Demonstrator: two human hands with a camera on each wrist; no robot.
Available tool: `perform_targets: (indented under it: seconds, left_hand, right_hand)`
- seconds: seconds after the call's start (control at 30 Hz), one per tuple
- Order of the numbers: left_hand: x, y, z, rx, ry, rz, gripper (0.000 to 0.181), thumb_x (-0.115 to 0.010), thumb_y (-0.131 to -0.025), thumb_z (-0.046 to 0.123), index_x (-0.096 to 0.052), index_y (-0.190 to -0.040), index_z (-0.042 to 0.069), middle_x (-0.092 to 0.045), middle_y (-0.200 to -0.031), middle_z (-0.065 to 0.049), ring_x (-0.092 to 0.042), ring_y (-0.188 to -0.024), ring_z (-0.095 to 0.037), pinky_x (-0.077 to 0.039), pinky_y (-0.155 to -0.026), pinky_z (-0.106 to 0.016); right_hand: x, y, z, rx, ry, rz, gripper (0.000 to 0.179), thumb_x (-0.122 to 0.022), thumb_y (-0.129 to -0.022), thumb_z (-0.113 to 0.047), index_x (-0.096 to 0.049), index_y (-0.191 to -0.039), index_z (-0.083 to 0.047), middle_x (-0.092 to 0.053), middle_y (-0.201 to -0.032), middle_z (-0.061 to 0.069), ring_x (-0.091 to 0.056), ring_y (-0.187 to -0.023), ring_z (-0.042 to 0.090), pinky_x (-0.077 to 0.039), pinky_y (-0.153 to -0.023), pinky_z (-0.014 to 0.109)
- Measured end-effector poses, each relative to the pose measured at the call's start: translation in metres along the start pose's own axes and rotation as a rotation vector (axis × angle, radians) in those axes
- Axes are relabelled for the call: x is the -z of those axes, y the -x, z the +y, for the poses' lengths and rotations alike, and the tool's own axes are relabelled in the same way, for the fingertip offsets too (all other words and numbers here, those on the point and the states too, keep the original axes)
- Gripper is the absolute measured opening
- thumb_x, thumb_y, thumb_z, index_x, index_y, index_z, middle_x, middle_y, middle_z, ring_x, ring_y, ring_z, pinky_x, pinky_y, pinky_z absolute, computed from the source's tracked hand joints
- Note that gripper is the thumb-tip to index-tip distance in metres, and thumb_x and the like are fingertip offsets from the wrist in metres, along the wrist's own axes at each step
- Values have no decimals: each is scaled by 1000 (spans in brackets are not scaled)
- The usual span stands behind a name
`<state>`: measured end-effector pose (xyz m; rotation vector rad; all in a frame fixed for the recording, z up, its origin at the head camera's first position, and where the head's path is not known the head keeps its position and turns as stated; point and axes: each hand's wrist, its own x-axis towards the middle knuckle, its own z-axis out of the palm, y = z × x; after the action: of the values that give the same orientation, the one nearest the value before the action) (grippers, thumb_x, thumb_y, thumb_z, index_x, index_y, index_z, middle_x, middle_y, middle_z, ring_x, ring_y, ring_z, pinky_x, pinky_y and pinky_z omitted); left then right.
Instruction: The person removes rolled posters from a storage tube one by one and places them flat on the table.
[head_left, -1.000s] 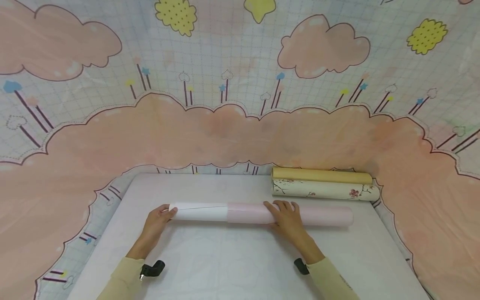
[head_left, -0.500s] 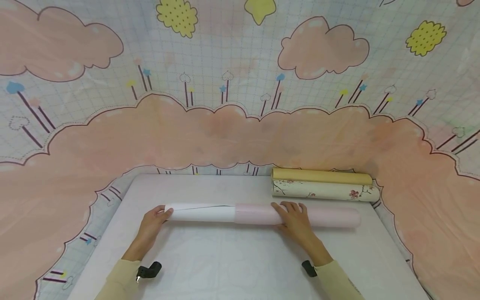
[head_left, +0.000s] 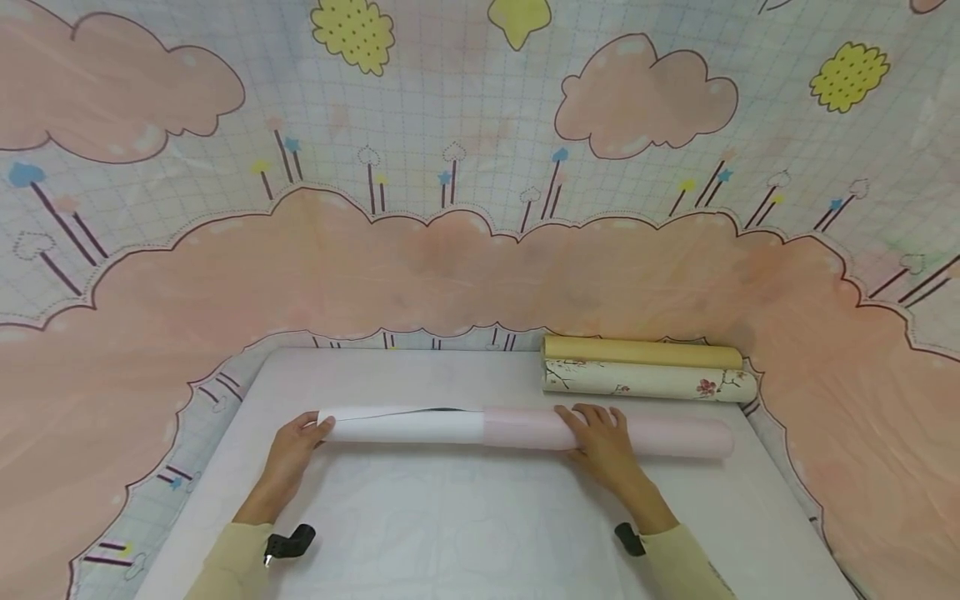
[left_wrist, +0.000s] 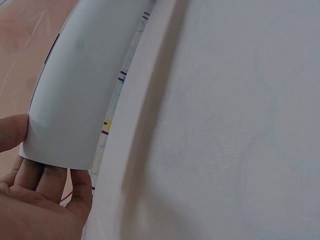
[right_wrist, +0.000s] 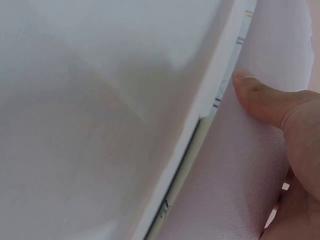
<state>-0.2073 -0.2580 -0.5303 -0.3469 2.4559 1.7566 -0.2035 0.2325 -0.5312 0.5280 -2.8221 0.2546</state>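
Observation:
In the head view a white paper roll (head_left: 405, 427) sticks out of the left end of a pink wallpaper roll (head_left: 517, 427), and both lie in one line across the table. My left hand (head_left: 288, 454) grips the white roll's far left end. The left wrist view shows the thumb on the outside of the white tube (left_wrist: 75, 90) and the other fingers reaching into its open end. Around the pink roll's middle my right hand (head_left: 607, 446) is curled, its thumb (right_wrist: 260, 100) on the near side in the right wrist view. How deep the white roll reaches inside is hidden.
Behind, at the table's back right, lie a yellow roll (head_left: 645, 352) and a cream roll with a floral print (head_left: 652, 379), side by side. A white cloth covers the table (head_left: 450, 517). Cloud-patterned fabric (head_left: 480, 267) hangs behind and around it.
My left hand has moved left with the white roll's end, while my right hand has slid right with the pink roll. A longer stretch of white shows between the hands.

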Motion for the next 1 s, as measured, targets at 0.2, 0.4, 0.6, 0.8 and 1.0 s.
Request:
perform_targets:
  seconds: [0.2,0.4,0.6,0.8,1.0]
  left_hand:
    - [8,1,-4,26,11,-3,66,-50,-101,43,-38,-143,-7,-47,-145,-29,-51,-126,-32,-40,-109,-47]
    - [18,1,-11,54,64,-15,74,-47,-101,47,-30,-148,-7,-37,-151,-26,-42,-133,-32,-32,-116,-47]
    - [33,7,-14,77,156,4,79,-45,-101,49,-18,-153,-6,-23,-158,-25,-29,-142,-35,-21,-122,-51]
    - [43,11,-16,81,186,39,80,-44,-101,49,-15,-155,-3,-18,-161,-24,-24,-145,-37,-18,-122,-53]
    - [43,13,-15,83,204,46,79,-46,-101,48,-17,-154,-3,-18,-160,-23,-25,-143,-36,-18,-123,-52]
  right_hand:
    - [2,4,5,-10,11,9,77,-86,-73,-29,-52,-141,-25,-60,-128,11,-52,-122,37,-29,-106,65]
    - [2,9,14,-26,16,18,76,-85,-74,-30,-51,-141,-23,-60,-128,13,-53,-120,37,-32,-103,64]
    - [6,13,28,-37,12,24,76,-84,-75,-31,-51,-142,-20,-60,-129,14,-53,-120,38,-33,-101,64]
    - [15,15,46,-32,42,26,76,-85,-73,-28,-52,-141,-19,-59,-128,16,-54,-119,41,-34,-99,65]
    - [18,13,66,-2,52,13,77,-86,-72,-25,-50,-140,-19,-59,-129,16,-54,-118,41,-36,-97,64]
